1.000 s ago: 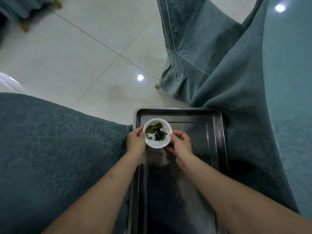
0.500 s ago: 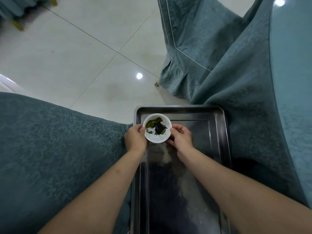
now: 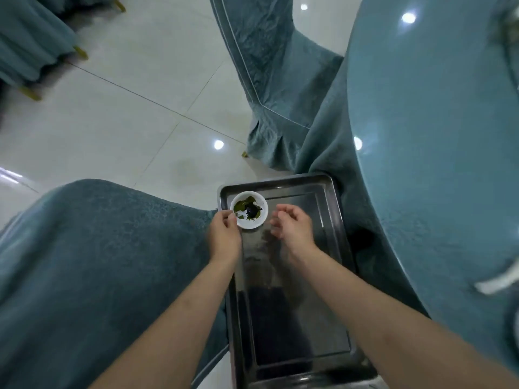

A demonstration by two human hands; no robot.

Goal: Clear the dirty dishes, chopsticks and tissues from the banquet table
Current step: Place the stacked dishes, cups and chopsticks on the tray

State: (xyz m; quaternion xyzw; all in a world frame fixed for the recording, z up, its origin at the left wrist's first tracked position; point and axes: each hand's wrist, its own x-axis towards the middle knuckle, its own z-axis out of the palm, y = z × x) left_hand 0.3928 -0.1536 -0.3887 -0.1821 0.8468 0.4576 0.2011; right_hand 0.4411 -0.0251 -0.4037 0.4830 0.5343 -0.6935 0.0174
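Head view: a small round white ceramic bowl (image 3: pixel 249 209) smeared with green and dark leftovers is sitting in the far left corner of a rectangular stainless-steel tray (image 3: pixel 332 220).

The left hand (image 3: pixel 224 234) is pinching the bowl's near left rim, probably steadying it in the corner so the rest of the tray stays free for more dishes. The right hand (image 3: pixel 292 227) is hovering just beside the bowl, fingers loosely curled and holding nothing. The tray is glossy, with raised rolled edges that should stop the smooth bowl sliding off. It is lying between a teal textured-fabric chair cover (image 3: pixel 84 262) and the glossy round teal tabletop (image 3: pixel 435 122), where a blurred white item (image 3: pixel 497 282), perhaps a tissue, is lying at the near edge.
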